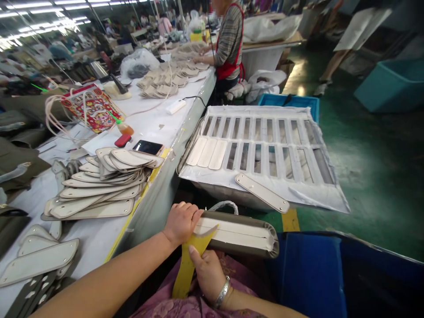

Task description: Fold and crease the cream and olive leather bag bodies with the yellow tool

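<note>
The olive bag [239, 234] extends rightward from the left hand [183, 222].

Left on my feed: cream round-ended straps [96, 193] on white-covered table [172, 126]; right: white slotted rack [258, 142] beyond olive oblong bag [240, 236].

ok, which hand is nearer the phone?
Left. The left hand is below and right of the phone in frame; the right hand, holding the yellow strip, sits lower and farther.
</note>
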The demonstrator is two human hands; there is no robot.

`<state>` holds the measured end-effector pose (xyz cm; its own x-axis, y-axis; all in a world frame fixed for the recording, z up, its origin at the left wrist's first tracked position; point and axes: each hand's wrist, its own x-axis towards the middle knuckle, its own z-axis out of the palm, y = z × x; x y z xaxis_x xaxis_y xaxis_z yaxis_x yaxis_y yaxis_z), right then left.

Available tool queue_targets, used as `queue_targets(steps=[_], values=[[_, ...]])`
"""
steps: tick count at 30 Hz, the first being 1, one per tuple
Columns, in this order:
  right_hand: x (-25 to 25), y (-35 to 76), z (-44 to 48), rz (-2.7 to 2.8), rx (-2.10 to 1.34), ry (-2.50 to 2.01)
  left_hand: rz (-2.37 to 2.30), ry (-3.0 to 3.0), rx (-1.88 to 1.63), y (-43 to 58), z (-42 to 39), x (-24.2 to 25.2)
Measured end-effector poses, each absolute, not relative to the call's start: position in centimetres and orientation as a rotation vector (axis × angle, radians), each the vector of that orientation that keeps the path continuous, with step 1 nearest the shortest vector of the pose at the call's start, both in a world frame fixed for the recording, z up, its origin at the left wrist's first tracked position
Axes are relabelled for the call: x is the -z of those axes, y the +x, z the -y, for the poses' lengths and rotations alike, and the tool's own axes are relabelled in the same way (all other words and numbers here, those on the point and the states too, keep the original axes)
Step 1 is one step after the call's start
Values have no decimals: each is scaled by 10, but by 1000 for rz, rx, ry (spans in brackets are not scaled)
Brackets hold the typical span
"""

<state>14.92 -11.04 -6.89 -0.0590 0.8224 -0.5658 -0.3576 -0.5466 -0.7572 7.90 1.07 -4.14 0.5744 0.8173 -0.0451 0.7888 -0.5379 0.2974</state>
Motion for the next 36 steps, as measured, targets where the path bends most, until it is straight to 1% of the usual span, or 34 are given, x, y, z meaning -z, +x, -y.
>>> queue_targets(steps=[3, 7, 9, 14, 16, 19, 23, 26, 30, 33, 36], values=[[69, 150, 109, 554, -1654, -1378, -1401, 2224, -291, 84, -9, 46], [61, 158, 115, 626, -1577, -1354, -1317, 1942, -421, 75, -10, 50], [54, 171, 127, 618, -1570, -1328, -1226, 1803, -477, 63, -10, 52], [37, 222, 170, 301, -1452, -1262, -871, 980, -597, 33, -2, 66], [30, 244, 180, 187, -1359, -1233, -850, 935, -651, 30, 4, 71], [16, 279, 182, 88, -1184, -1210, -877, 1020, -710, 34, 11, 72], [10, 334, 173, 64, -1062, -1307, -990, 1232, -638, 39, 12, 64], [26, 378, 163, 218, -999, -1485, -1053, 1389, -531, 41, 9, 63], [67, 426, 140, 735, -763, -2018, -1115, 1420, -508, 45, 6, 72], [99, 434, 106, 935, -697, -2191, -1145, 1378, -510, 49, 5, 80], [125, 416, 59, 1172, -680, -2294, -1198, 1381, -512, 49, 1, 86]])
